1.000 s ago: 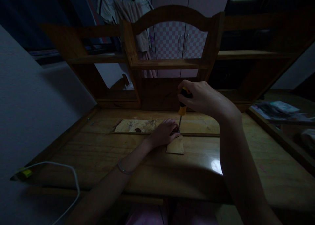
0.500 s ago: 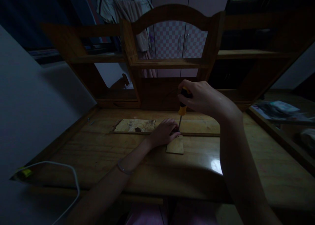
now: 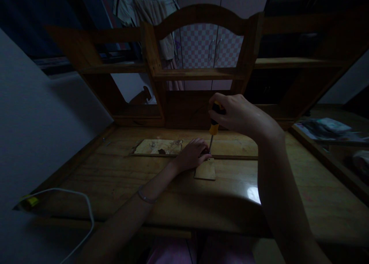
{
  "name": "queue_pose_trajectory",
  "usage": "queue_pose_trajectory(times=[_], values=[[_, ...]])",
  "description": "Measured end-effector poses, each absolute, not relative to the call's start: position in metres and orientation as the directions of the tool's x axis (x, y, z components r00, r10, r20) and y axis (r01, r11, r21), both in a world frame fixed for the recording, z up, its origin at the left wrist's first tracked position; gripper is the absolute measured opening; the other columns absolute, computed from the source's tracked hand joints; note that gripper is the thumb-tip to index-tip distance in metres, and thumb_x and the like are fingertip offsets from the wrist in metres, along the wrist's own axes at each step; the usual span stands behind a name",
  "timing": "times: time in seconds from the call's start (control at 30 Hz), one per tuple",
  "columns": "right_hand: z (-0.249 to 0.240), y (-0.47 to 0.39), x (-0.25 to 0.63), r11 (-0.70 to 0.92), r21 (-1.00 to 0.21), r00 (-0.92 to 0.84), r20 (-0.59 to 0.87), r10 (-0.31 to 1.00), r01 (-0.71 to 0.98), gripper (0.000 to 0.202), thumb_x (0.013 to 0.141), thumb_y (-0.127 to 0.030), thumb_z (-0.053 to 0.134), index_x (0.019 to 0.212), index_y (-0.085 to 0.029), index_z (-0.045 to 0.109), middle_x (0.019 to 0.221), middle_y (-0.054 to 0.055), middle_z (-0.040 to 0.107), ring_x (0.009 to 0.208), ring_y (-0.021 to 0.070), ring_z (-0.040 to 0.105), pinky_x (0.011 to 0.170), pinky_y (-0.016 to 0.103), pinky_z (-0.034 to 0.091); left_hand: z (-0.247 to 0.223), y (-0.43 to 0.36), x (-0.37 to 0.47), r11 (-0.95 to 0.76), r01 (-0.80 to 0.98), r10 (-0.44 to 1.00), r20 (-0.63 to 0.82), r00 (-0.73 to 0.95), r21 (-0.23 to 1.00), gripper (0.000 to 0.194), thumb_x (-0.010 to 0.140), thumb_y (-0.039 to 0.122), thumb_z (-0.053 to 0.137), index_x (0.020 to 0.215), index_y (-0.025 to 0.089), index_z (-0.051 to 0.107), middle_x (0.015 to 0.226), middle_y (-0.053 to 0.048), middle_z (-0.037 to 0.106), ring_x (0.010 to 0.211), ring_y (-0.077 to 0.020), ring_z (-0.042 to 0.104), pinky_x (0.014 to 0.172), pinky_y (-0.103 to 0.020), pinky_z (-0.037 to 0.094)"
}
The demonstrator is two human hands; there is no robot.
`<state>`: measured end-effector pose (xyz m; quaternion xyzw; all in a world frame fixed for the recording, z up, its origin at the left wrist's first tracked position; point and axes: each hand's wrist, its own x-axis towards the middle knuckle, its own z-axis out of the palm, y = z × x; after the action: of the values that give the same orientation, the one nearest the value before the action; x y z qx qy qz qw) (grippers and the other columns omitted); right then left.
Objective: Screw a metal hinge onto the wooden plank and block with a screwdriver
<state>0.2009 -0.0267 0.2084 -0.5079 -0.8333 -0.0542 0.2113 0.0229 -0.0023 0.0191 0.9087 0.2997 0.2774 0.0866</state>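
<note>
My right hand (image 3: 230,112) is closed round the handle of a yellow and black screwdriver (image 3: 213,129), held upright with its shaft pointing down. The shaft's lower end meets a small dark red thing (image 3: 205,151) beside my left fingers. My left hand (image 3: 192,155) is closed on that red thing, which is mostly hidden, and rests over a long thin board (image 3: 236,148). The board's left part is stained and has a ragged end. A short wooden piece (image 3: 205,169) lies just in front of the long board, near my left thumb.
A wooden shelf unit (image 3: 198,74) stands at the back of the desk (image 3: 129,194). A white cable (image 3: 88,202) loops at the left by a yellow object (image 3: 32,201). Small metal bits (image 3: 107,142) lie at the back left. Plastic-wrapped items (image 3: 331,127) sit at the right.
</note>
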Motion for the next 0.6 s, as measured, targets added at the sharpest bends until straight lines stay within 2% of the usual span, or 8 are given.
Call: queue_pose_trajectory(times=[0.6], values=[[0.2099, -0.027, 0.2017, 0.477, -0.126, -0.397, 0.398, 0.827, 0.87, 0.033, 0.092, -0.037, 0.052, 0.118, -0.019, 0.063, 0.091, 0.01, 0.071, 0.085, 0.0255, 0.067, 0.075, 0.034, 0.046, 0.019, -0.0023, 0.0232, -0.805, 0.496, 0.593, 0.449, 0.669, 0.325, 0.019, 0.091, 0.034, 0.066, 0.093, 0.02, 0.052, 0.098, -0.004, 0.058, 0.096, -0.0206, 0.052, 0.088, -0.035, 0.045]])
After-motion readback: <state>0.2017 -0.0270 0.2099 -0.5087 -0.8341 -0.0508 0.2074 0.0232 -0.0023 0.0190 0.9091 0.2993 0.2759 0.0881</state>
